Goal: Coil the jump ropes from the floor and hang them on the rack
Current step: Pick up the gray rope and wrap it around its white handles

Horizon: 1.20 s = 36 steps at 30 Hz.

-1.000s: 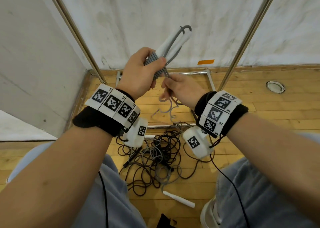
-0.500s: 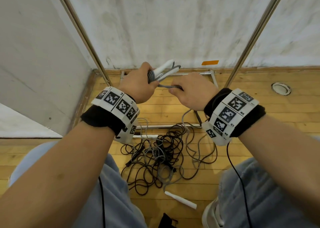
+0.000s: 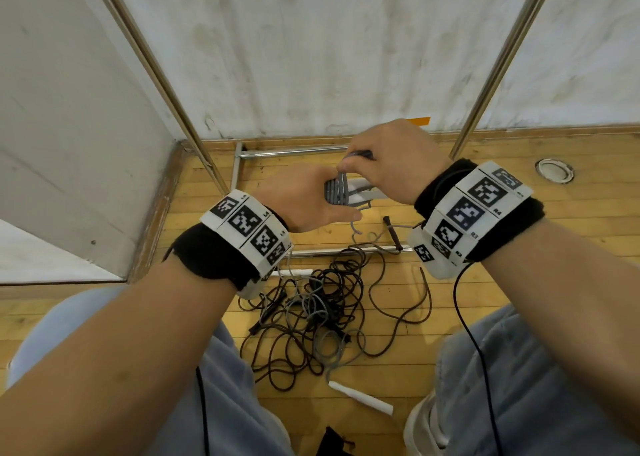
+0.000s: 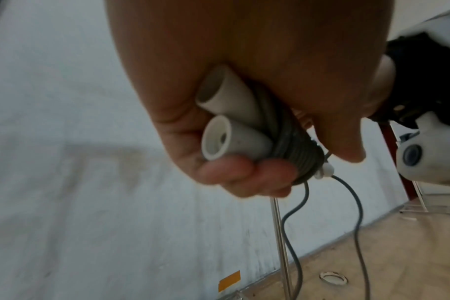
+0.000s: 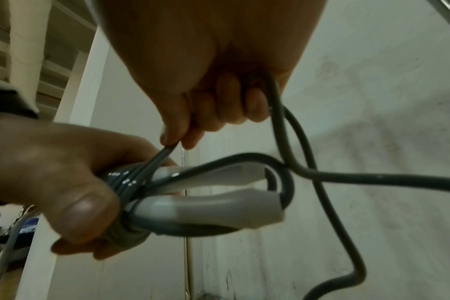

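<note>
While the left hand (image 3: 304, 201) grips the two white handles (image 5: 219, 194) with grey rope (image 3: 335, 192) wound round them, the right hand (image 3: 391, 161), at its 2 o'clock, pinches a rope strand. Tangled ropes (image 3: 311, 313) lie on the floor (image 3: 519, 299) at 6 o'clock.

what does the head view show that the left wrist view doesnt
Only the head view shows the tangled pile of dark and grey jump ropes on the wooden floor and the right hand pinching the grey cord. Only the left wrist view shows the hollow open ends of the two white plastic handles. Both show the left hand gripping those handles with grey cord wound round them, and the metal rack pole.
</note>
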### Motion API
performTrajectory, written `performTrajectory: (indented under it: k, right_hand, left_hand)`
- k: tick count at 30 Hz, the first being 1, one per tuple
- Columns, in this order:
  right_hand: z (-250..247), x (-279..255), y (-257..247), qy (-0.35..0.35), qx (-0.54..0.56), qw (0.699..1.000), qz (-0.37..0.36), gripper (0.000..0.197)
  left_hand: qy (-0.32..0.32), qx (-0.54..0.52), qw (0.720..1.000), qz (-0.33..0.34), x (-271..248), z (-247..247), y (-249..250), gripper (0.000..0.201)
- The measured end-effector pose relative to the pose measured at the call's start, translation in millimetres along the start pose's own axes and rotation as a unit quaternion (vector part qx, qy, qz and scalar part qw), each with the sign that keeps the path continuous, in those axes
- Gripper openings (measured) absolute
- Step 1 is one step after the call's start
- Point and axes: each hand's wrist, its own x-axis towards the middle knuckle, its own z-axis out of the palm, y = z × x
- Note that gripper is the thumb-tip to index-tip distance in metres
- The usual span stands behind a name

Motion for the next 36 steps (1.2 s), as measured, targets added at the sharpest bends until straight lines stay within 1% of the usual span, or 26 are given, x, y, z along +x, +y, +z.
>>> performTrajectory:
  k: [2,7,11,13,14,16,18,20,21,22,23,25,28,30,33,36]
  right_hand:
    - [-1.5,0.8,1.2,-0.002,0.027,0.999,0.025,0.029]
    - [-4.8,2.9,7.9,-0.013,0.122,0.989,0.082,0.034]
    - [-12.1,4.3,18.4,-0.043,0.233,0.964,0.121,0.037]
    - [-15.7,4.2,22.4,-0.064,0.286,0.946,0.137,0.032]
    - [-16.4,3.5,23.7,-0.069,0.322,0.934,0.141,0.028]
    - [-15.9,2.5,25.8,-0.065,0.383,0.912,0.134,0.012]
    - [-9.2,2.3,24.0,-0.046,0.425,0.894,0.138,0.022]
    - [1.6,2.9,15.0,-0.034,0.472,0.866,0.16,0.022]
    - [8.3,3.8,9.9,-0.028,0.48,0.861,0.167,0.023]
    - [14.5,4.8,4.3,-0.023,0.48,0.86,0.171,0.027]
    - [19.2,4.9,0.5,-0.014,0.47,0.866,0.169,0.031]
    - [24.8,4.8,-5.9,0.012,0.434,0.889,0.148,0.036]
    - [28.1,4.4,-14.1,0.056,0.358,0.925,0.112,0.037]
    - [29.6,1.5,-19.4,0.087,0.298,0.947,0.087,0.032]
    - [28.4,-1.3,-23.4,0.089,0.235,0.966,0.054,0.025]
    - [25.6,0.4,-21.8,0.059,0.196,0.978,0.048,0.023]
  left_hand:
    - [0.017,0.0,1.0,0.007,-1.1,0.9,2.2,0.042]
    - [0.018,-0.054,0.998,0.011,-5.3,-1.0,2.5,0.033]
    - [0.034,-0.099,0.994,0.035,-8.9,-10.8,4.6,0.028]
    - [0.031,-0.141,0.989,0.044,-12.2,-16.3,8.3,0.018]
    - [0.032,-0.193,0.98,0.048,-14.6,-18.9,10.7,0.011]
    - [0.052,-0.317,0.945,0.054,-18.1,-24.3,12.7,0.002]
    - [0.087,-0.385,0.917,0.055,-18.9,-27.7,12.7,0.005]
    - [0.118,-0.419,0.899,0.037,-17.4,-28.7,11.8,0.005]
    - [0.13,-0.43,0.893,0.023,-16.3,-28.5,11.1,0.01]
    - [0.14,-0.437,0.889,0.01,-14.8,-28.1,10.3,0.018]
    - [0.149,-0.444,0.884,0.0,-13.3,-27.6,9.5,0.024]
    - [0.168,-0.464,0.87,-0.012,-10.7,-27.2,8.8,0.029]
    - [0.188,-0.497,0.847,-0.025,-7.6,-29.4,8.1,0.023]
    - [0.194,-0.513,0.836,-0.029,-7.1,-31.0,8.3,0.017]
    - [0.201,-0.51,0.836,-0.037,-6.7,-32.4,8.6,0.011]
    - [0.213,-0.494,0.841,-0.048,-5.7,-31.3,7.6,0.011]
